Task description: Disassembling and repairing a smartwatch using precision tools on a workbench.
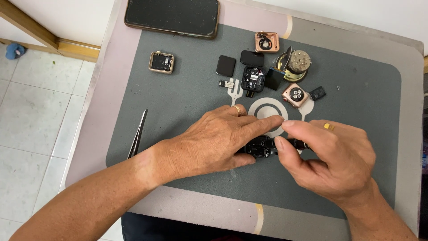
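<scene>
Small black watch body (261,146) on grey desk mat (178,107), mid-front; left hand (214,143) pinches it, right hand (330,156) closed on its right end; likely light, rigid, fragile; hold by case edges.

I observe my left hand (214,143) lying palm down, forearm crossing in from the lower left, index finger extended, a ring on one finger. My right hand (330,156) meets it fingertip to fingertip, thumb bent inward, also ringed.
</scene>
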